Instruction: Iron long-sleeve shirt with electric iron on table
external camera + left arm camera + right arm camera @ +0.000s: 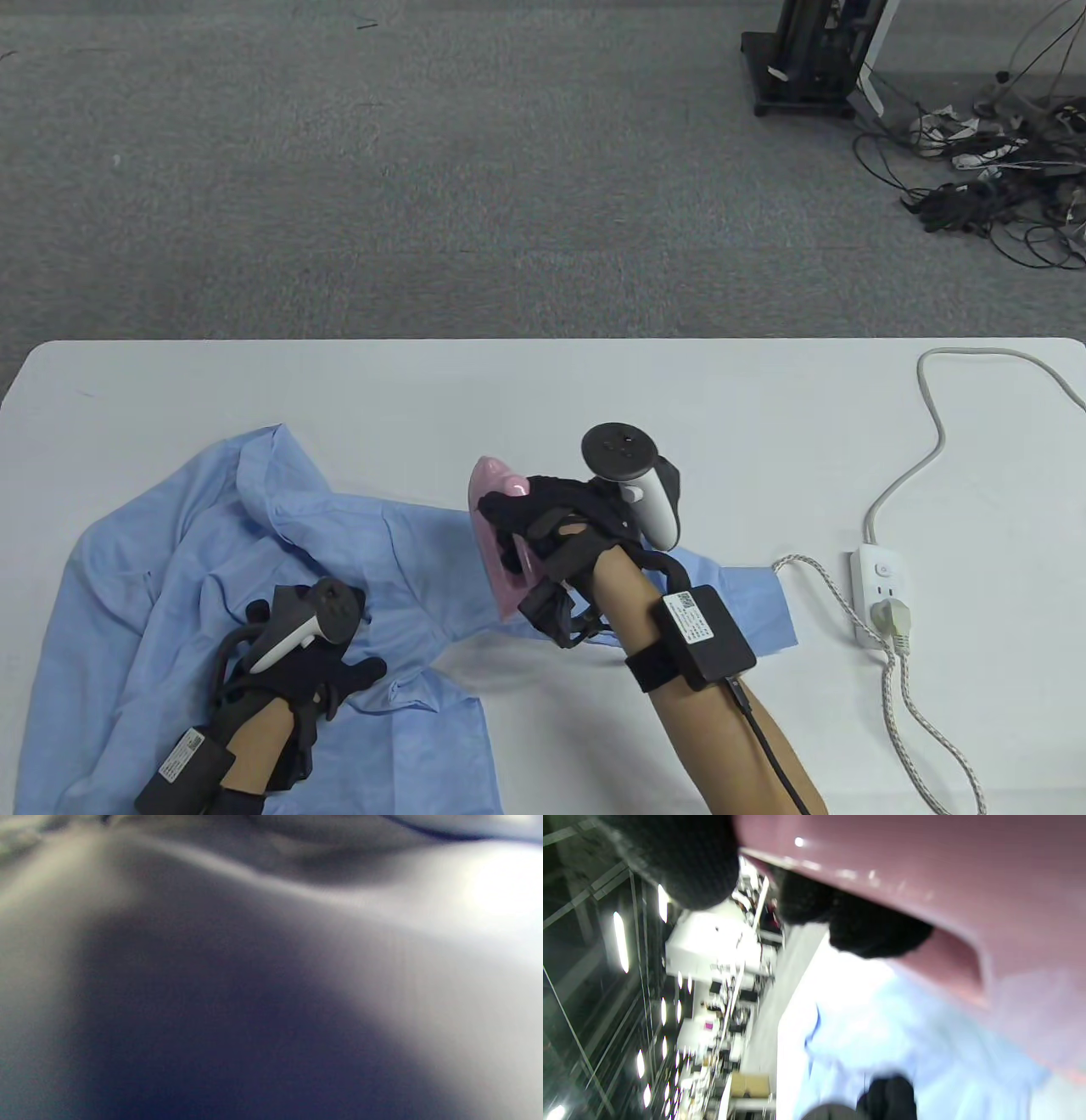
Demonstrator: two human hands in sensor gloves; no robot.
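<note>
Pink iron [501, 543]: right hand [560, 531] grip wrapped round | left hand [297, 671] flat on shirt [254, 594]

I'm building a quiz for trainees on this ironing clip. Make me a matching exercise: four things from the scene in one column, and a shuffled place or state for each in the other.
Things:
1. iron
2. shirt
3. power strip
4. left hand

States:
A. white, at the table's right side, with a plug in it
B. pink, gripped by the right hand
C. resting on blue fabric
D. light blue, rumpled, on the table's left half

Pairs: 1-B, 2-D, 3-A, 4-C
</note>
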